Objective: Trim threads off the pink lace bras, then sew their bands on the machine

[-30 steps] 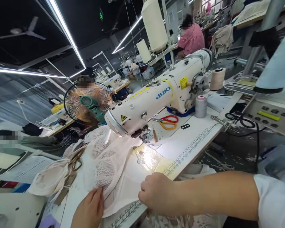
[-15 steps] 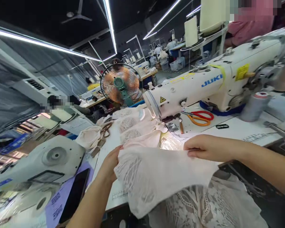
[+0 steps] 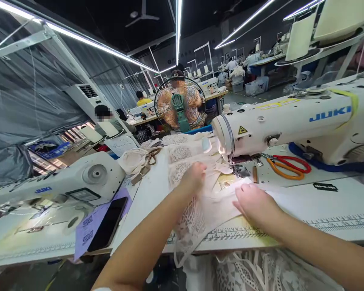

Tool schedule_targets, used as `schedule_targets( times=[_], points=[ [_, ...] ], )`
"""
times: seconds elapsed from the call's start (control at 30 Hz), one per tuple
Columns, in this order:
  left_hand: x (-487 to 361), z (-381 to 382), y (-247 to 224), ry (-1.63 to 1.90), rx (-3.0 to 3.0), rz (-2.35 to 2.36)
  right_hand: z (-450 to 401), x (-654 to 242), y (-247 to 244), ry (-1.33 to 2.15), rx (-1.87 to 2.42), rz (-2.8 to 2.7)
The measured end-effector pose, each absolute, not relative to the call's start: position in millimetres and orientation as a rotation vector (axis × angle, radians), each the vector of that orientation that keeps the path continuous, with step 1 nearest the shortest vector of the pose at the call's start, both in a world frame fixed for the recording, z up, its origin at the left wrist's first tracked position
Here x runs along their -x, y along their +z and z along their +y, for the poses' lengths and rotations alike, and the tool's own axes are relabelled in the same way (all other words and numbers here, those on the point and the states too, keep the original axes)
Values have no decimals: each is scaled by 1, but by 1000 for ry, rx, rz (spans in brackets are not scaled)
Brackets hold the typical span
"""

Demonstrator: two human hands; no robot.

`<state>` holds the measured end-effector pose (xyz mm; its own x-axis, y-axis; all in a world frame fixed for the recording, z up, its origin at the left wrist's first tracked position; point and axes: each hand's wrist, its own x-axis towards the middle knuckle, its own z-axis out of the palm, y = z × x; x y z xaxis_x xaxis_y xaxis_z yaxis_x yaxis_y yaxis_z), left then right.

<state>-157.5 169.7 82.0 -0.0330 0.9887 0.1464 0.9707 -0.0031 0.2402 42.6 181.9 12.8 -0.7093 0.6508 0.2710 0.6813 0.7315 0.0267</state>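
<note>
A pale lace-trimmed fabric piece (image 3: pixel 216 208) lies on the sewing table in front of the sewing machine (image 3: pixel 261 129), its lace end drooping over the table's front edge. My right hand (image 3: pixel 256 204) is closed on its right part, just below the presser foot (image 3: pixel 241 170). Above the piece's left part is my left hand (image 3: pixel 194 178), fingers curled but smeared by motion; whether they grip cloth cannot be made out. More lace pieces (image 3: pixel 178 153) are layered behind it. Below the table edge hangs a bundle of white lace garments (image 3: pixel 255 270).
Red- and orange-handled scissors (image 3: pixel 288 167) and a black blade (image 3: pixel 325 187) lie right of the needle. A phone (image 3: pixel 107 224) rests on purple paper at left, beside a second sewing machine (image 3: pixel 75 178). Behind stand a fan (image 3: pixel 180 103) and people at other machines.
Both hands have moved forward, bringing the fabric piece from above the table's front edge down onto the tabletop near the needle. The camera view has shifted, showing more of the left side.
</note>
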Motion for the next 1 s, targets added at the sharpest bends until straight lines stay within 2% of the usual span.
schedule_targets(
  times=[0.1,0.2,0.4,0.53,0.77,1.0],
  points=[
    [125,199,55,287,-2236,2041,174,-37,-1,-210,971,-2710],
    [111,225,39,225,-2174,2112,177,-34,-8,-218,855,-2759],
    [115,259,48,146,-1937,2260,201,-40,-10,-126,585,-2876],
    [118,244,60,86,-2036,2192,215,-43,-15,-4,574,-2858],
    [125,185,41,39,-2623,1530,206,-49,-11,116,504,-2782],
    [126,187,20,100,-2856,1506,200,-74,-24,-25,394,-2682]
  ],
)
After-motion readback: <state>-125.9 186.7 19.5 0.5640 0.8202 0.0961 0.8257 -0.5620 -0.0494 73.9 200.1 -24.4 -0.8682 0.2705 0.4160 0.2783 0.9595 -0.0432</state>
